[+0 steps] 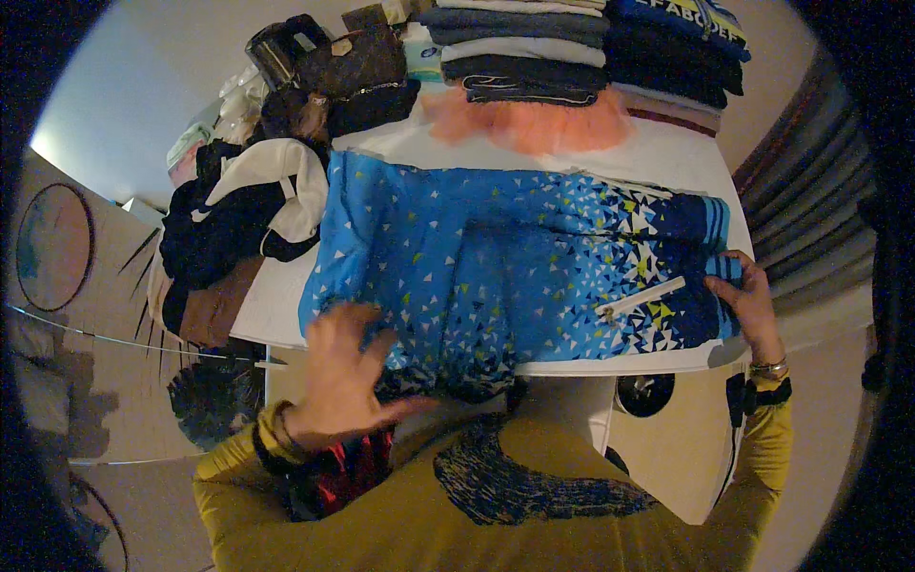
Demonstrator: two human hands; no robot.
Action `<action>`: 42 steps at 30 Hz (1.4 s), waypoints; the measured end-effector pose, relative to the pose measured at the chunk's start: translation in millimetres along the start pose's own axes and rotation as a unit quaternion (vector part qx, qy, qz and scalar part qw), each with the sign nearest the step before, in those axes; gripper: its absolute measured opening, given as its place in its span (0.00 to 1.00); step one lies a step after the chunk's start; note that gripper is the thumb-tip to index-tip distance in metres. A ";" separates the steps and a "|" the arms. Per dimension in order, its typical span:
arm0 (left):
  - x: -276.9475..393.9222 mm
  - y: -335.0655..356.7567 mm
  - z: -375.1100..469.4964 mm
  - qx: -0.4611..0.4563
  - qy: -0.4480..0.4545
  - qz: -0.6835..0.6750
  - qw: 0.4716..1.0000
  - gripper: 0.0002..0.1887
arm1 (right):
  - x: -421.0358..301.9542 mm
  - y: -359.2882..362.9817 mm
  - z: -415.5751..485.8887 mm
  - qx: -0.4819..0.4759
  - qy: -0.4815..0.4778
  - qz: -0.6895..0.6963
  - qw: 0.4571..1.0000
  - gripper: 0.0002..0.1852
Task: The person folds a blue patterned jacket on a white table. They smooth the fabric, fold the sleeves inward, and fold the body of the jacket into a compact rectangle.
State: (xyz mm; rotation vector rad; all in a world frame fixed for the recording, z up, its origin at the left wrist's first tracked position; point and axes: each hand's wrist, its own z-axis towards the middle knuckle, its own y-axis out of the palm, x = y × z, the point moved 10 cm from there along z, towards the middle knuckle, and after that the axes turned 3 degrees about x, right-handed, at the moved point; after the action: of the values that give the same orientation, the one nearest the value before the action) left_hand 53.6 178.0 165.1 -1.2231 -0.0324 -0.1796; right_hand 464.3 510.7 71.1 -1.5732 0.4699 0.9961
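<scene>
A blue garment (429, 250), apparently a jacket with a print of small triangles, lies spread over the white table (672, 146). At its right end is a dark, striped ribbed hem, pinched between the thumb and fingers of my right hand (749, 304). A white zip (643, 297) runs slantwise near that end. Above the garment's near left corner is my left hand (343, 372), blurred, fingers spread, holding nothing; whether it touches the cloth I cannot tell. One printed part (457, 372) of the garment hangs over the table's front edge between my hands.
Folded clothes (525, 50) rise in a stack at the back, on coral-coloured fabric (536, 125). Beside them stands a second, darker pile (672, 64). Brown handbags (364, 57) and a black-and-white garment (243, 193) crowd the left. A grey curtain (822, 179) hangs at the right.
</scene>
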 end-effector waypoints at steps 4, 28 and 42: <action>7.4 36.5 -23.8 0.033 -0.039 0.011 0.999 0.37 | -26.6 6.6 -2.3 0.005 -0.008 -0.020 1.000 0.21; -53.9 1.4 -47.4 0.099 -0.190 -0.151 0.965 0.11 | -36.8 9.6 -7.4 0.028 -0.061 -0.010 0.998 0.21; -122.7 -91.1 307.4 0.260 0.281 0.322 0.866 0.20 | -30.7 12.6 -11.5 0.027 -0.024 0.042 0.998 0.22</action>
State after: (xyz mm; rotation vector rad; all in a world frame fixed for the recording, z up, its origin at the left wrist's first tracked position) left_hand -59.3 450.7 340.3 -0.5521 0.7880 0.0679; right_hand 441.6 489.9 87.9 -1.4870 0.5286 1.0740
